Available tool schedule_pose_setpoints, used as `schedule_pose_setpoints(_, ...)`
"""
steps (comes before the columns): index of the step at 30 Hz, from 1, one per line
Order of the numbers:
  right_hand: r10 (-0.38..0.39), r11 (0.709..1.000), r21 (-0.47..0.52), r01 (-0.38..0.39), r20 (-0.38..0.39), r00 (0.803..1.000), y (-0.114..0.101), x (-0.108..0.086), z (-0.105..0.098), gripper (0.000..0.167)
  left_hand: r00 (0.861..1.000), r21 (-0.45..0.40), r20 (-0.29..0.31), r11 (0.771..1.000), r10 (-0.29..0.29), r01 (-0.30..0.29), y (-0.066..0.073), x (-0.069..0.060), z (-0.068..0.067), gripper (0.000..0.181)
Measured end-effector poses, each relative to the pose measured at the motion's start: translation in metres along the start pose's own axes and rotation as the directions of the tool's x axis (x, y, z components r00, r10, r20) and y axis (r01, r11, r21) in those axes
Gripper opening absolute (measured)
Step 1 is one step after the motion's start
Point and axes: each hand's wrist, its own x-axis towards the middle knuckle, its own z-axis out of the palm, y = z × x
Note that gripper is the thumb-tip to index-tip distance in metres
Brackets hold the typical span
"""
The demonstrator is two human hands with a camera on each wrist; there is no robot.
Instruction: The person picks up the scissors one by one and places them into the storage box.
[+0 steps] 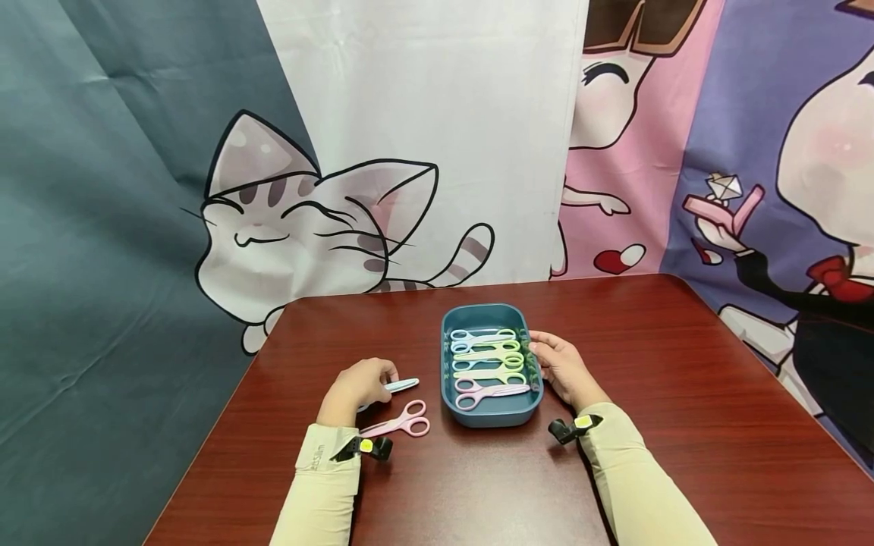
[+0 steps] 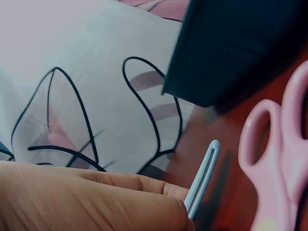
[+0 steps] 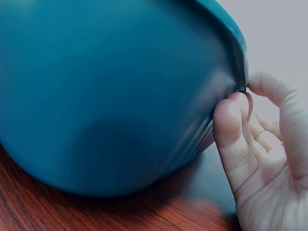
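Observation:
My left hand (image 1: 359,385) grips a pair of light blue scissors (image 1: 403,385); their narrow tip sticks out past the fingers, while the palm hides most of the rest. In the left wrist view the light blue tip (image 2: 203,178) shows beyond the thumb. Just in front of that hand, a pair of pink scissors (image 1: 396,422) lies on the table. A blue-green bin (image 1: 488,418) holds several pairs of scissors in light blue, yellow-green and pink, laid crosswise. My right hand (image 1: 563,369) pinches the bin's right rim, fingertips at its edge in the right wrist view (image 3: 228,115).
The reddish-brown wooden table (image 1: 649,455) runs back to a cloth backdrop (image 1: 423,91) printed with cartoon figures. A black wrist strap with a camera (image 1: 573,428) sits on the right sleeve, another (image 1: 365,446) on the left.

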Motion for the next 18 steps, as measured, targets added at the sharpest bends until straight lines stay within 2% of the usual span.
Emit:
schedule_pose_setpoints(9,0.005,1.000,0.006,-0.005,-0.003,1.000,0.000,-0.001,0.001,0.051,0.997,-0.032,-0.069,0.999,0.026,-0.028,0.013,-0.009,-0.023,0.026)
schedule_pose_setpoints(18,-0.004,1.000,0.014,0.004,-0.001,1.000,-0.002,-0.002,0.002,0.049,0.990,-0.014,-0.102,0.995,0.098,-0.100,0.046,-0.006,-0.040,0.025)
